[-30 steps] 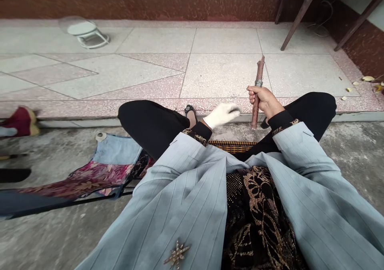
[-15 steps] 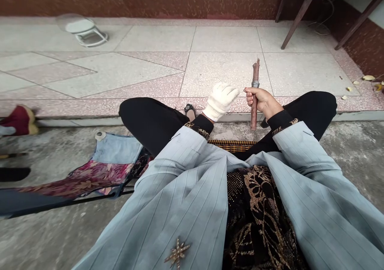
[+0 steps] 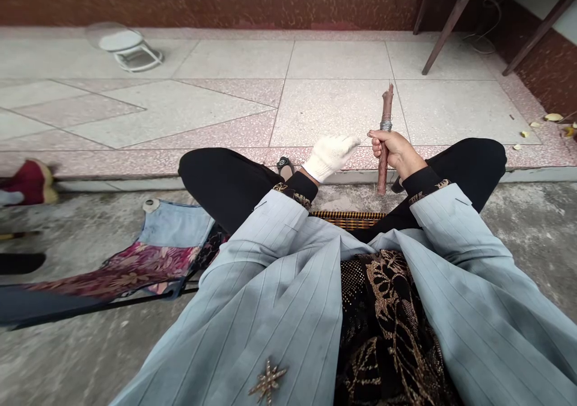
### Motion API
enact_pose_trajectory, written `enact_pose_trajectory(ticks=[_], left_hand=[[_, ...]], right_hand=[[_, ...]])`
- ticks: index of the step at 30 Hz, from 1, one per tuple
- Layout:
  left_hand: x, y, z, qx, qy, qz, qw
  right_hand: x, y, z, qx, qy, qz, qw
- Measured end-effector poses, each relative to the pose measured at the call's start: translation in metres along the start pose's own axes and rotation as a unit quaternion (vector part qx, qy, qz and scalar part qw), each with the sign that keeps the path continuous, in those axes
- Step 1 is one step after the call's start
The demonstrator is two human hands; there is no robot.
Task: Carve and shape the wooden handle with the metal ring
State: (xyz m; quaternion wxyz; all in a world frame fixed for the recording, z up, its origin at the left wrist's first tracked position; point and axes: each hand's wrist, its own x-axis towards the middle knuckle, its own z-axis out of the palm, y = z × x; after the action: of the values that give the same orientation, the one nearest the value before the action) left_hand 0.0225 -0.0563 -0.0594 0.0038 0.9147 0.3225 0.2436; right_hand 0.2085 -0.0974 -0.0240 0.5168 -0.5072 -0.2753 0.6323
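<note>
My right hand (image 3: pixel 395 148) is bare and closed around a brown stick (image 3: pixel 387 102), held nearly upright. Thin grey wire (image 3: pixel 386 125) is wound round the stick just above my fist, with loose strands standing off it. A white knitted glove covers my left hand (image 3: pixel 331 155), which is to the left of the stick. Its fingers are pressed together, and a fine strand of the wire seems to run from its fingertips to my right thumb. The stick's middle is hidden by my right fingers.
A low woven seat edge (image 3: pixel 347 218) shows between my legs. To the left are a folding chair with patterned cloth (image 3: pixel 153 261) and a red shoe (image 3: pixel 27 182). A white stool (image 3: pixel 128 48) and dark table legs (image 3: pixel 448 30) stand on the tiled step (image 3: pixel 225 63).
My gloved left hand rose and turned over beside the stick, then came down a little, its fingers now pointing at my right hand. The right hand kept hold of the stick, which tilted slightly.
</note>
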Motion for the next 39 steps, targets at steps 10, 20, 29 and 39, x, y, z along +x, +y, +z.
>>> enact_pose_trajectory(ticks=[10,20,29,39], left_hand=[[0.001,0.021,-0.006,-0.247,-0.011,-0.161,0.956],[0.007,0.024,0.002,-0.496,-0.025,-0.267,0.826],[0.001,0.024,-0.017,-0.810,-0.136,-0.300,0.484],[-0.006,0.027,-0.005,-0.642,-0.116,-0.178,0.737]], right_hand=[[-0.001,0.007,0.007,-0.104,0.068,-0.126,0.984],[-0.002,0.005,0.007,-0.087,0.053,-0.124,0.987],[-0.003,0.002,0.007,-0.162,0.027,-0.206,0.965],[-0.002,0.004,-0.005,-0.014,-0.061,-0.057,0.996]])
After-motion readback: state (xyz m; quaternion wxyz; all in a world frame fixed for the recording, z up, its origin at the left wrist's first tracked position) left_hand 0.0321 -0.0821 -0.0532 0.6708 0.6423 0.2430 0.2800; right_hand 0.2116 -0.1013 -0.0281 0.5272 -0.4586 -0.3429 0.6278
